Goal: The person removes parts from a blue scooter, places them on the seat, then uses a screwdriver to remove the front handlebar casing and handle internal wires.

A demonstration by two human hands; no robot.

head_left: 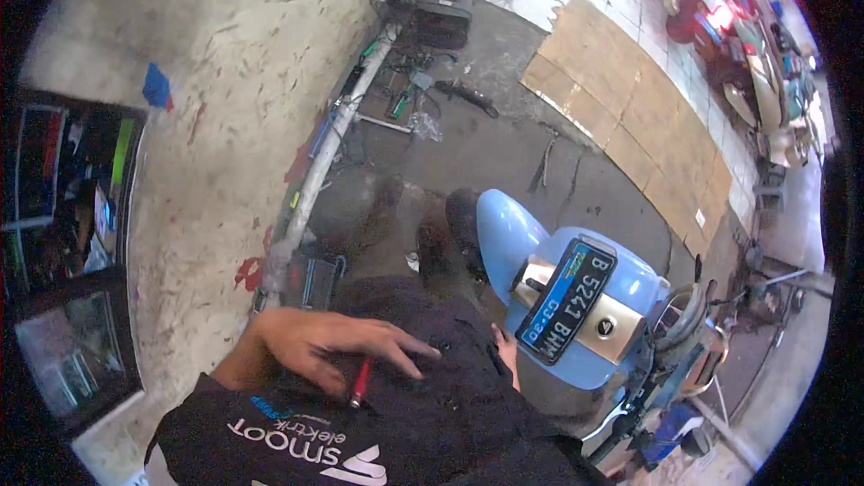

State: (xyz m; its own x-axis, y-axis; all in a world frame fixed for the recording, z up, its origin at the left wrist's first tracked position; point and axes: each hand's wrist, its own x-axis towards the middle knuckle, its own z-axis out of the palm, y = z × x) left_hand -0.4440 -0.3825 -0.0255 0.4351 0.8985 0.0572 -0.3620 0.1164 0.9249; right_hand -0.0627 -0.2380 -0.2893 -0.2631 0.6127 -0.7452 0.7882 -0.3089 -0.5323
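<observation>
My left hand (pixel 346 347) is raised in front of my black shirt (pixel 432 432), its fingers spread apart and a little blurred. A slim red stick-like thing (pixel 361 383), perhaps a pen or a tool handle, shows just below those fingers against the shirt; it does not look gripped. Only part of my right hand (pixel 506 353) shows past the shirt, beside the light blue scooter (pixel 576 376). Whether it touches the scooter or holds anything is hidden. A black number plate (pixel 572 299) is fixed on the scooter's front, next to a gold panel (pixel 615 326).
A stained wall (pixel 216 153) stands on the left, with a white pipe (pixel 346 126) along its foot. Loose tools and cables (pixel 409 94) lie beyond it, near a dark box (pixel 443 18). Flattened cardboard (pixel 634 117) covers the floor ahead; other scooters (pixel 738 45) stand far right.
</observation>
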